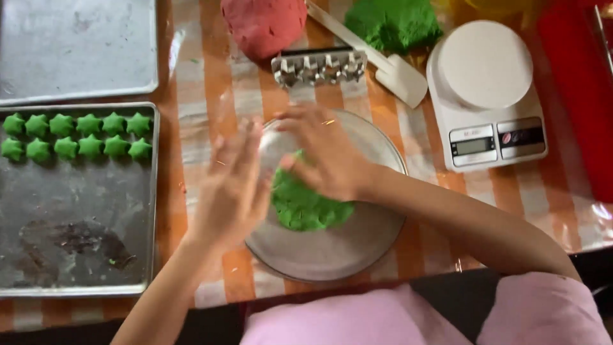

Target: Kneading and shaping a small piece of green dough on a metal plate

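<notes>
Pressing green dough (306, 207) in glass bowl (377, 246), right hand (329, 156) flat on it, left hand (233, 188) spread beside.

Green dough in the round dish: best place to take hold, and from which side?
Probably the near, lower edge of the green dough lump, coming from above on the person's side. That edge lies bare on the round dish; the right hand covers the far part and the left hand flanks the left.

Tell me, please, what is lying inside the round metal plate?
A flattened lump of green dough lies in the plate. The right hand presses its top edge and the left hand covers its left side, hiding those parts.
</notes>
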